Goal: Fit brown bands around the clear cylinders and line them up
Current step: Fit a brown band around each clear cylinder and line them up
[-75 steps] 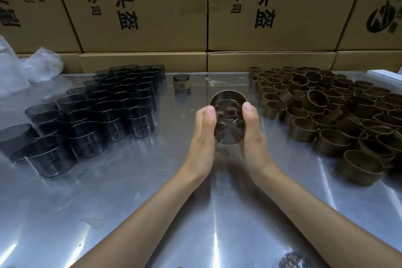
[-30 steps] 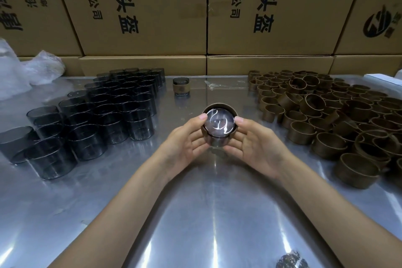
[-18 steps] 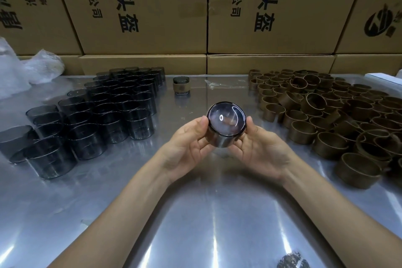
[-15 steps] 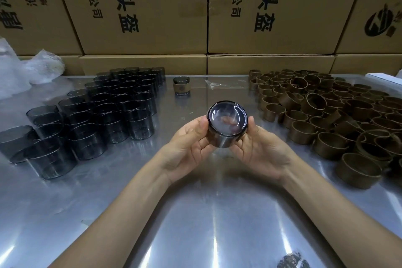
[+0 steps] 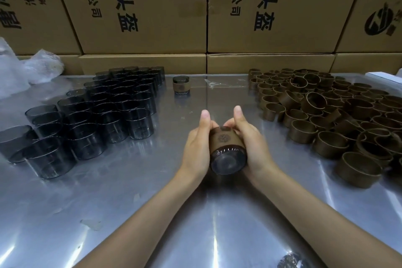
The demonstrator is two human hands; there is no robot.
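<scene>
Banded cylinder tilted, clasped between left hand, right hand.

This looks like a packing or assembly station in a warehouse or small factory. Large printed cardboard cartons are stacked as a wall along the far side of a shiny metal worktable. Batches of identical parts cover it: clear cylinders massed on the left, brown bands heaped on the right.
</scene>
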